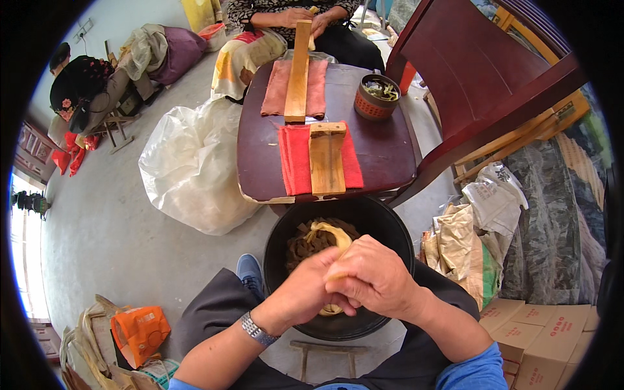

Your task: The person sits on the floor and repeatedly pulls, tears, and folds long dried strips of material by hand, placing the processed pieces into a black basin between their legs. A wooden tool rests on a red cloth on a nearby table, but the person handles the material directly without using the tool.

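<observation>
A pale yellow pliable strip (341, 236) runs between my two hands, its upper part bent in a loop over a black tub (403, 239). My right hand (378, 275) is closed around the strip, fist-like. Against it lies my left hand (304, 287), with a metal-band watch on the wrist, its thumb along the strip and its fingers curled below. More pale strip shows under my left fingers. The palms and what is between them are hidden. Dark brown flat pieces (297, 246) lie inside the tub, which stands between my knees.
Beyond the tub, a dark red chair (390, 165) carries wooden blocks (327, 161) on red cloths and a lidless cup (376, 97). A translucent plastic sack (195, 165) stands left. Across sits another person (297, 19), hands holding a pale strip. Cartons (536, 336) lie right.
</observation>
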{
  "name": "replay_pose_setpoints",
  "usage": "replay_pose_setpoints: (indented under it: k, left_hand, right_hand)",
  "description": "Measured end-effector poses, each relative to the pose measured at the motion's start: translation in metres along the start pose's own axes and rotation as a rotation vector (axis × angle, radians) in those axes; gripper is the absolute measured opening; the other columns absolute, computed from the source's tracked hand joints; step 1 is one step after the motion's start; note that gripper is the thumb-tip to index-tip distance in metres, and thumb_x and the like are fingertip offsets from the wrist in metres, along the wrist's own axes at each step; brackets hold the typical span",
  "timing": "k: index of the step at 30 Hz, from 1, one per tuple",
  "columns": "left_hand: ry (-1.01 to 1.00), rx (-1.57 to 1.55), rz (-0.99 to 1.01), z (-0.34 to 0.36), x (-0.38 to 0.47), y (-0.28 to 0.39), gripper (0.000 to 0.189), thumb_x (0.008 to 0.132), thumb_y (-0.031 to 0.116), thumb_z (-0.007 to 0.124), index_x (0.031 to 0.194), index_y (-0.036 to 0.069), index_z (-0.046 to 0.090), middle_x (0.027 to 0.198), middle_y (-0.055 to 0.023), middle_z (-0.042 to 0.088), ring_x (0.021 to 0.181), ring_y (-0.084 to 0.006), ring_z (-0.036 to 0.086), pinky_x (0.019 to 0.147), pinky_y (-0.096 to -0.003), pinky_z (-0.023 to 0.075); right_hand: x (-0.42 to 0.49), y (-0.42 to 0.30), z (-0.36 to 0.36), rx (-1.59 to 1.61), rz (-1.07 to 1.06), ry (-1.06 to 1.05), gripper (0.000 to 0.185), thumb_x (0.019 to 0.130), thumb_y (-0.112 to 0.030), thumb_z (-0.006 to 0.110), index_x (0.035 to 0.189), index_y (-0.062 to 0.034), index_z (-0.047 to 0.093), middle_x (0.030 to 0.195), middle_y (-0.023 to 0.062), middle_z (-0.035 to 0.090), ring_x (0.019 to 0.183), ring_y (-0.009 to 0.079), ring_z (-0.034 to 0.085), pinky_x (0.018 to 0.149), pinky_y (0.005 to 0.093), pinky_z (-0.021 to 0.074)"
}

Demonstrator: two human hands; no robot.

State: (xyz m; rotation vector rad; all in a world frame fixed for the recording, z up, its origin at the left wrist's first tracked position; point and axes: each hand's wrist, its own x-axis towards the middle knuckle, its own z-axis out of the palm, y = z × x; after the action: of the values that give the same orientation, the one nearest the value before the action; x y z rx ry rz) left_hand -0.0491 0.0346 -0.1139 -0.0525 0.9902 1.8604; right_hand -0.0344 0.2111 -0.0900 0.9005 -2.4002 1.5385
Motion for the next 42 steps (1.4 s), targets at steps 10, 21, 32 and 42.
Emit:
replay_pose_setpoints:
  k: [10,21,32,42]
  left_hand:
    - [0.03,0.679,-0.149,-0.004,-0.007,0.01,0.018,0.098,0.011,0.055,0.096,-0.004,0.066,0.088,-0.0116,0.067,0.074,-0.0194,0.07,0.07,-0.0313,0.0598]
    - [0.237,1.24,0.499,-0.011,-0.018,0.019,0.014,0.093,0.002,0.062,0.105,-0.001,0.056,0.107,-0.0174,0.058,0.099,-0.0364,0.06,0.087,-0.0394,0.05]
    - [0.174,1.327,0.702,-0.017,-0.009,0.018,0.021,0.093,-0.003,0.059,0.111,0.001,0.05,0.135,-0.0236,0.048,0.115,-0.0413,0.058,0.094,-0.0405,0.0499]
    - [0.251,1.185,0.63,-0.015,-0.002,0.012,0.026,0.095,0.002,0.061,0.12,0.001,0.052,0.112,-0.0173,0.061,0.102,-0.0335,0.064,0.09,-0.0372,0.0518]
  right_hand:
    - [-0.002,0.007,0.007,-0.065,0.314,-0.009,0.016,0.098,-0.013,0.062,0.09,0.0015,0.061,0.08,0.0125,0.058,0.076,0.0289,0.056,0.071,0.037,0.0482]
    - [-0.011,0.023,-0.004,0.846,1.112,-0.155,0.03,0.11,-0.029,0.044,0.108,-0.0022,0.058,0.096,0.0012,0.063,0.079,0.0119,0.063,0.075,0.0331,0.0544]
    - [-0.004,0.036,-0.001,0.933,1.082,-0.144,0.031,0.109,-0.035,0.041,0.102,-0.0084,0.055,0.079,-0.0014,0.054,0.059,0.0078,0.048,0.054,0.0258,0.0419]
    - [-0.002,0.044,-0.014,0.364,0.844,-0.293,0.037,0.104,-0.04,0.05,0.106,-0.0038,0.058,0.082,0.0041,0.059,0.079,0.0121,0.059,0.064,0.0321,0.0517]
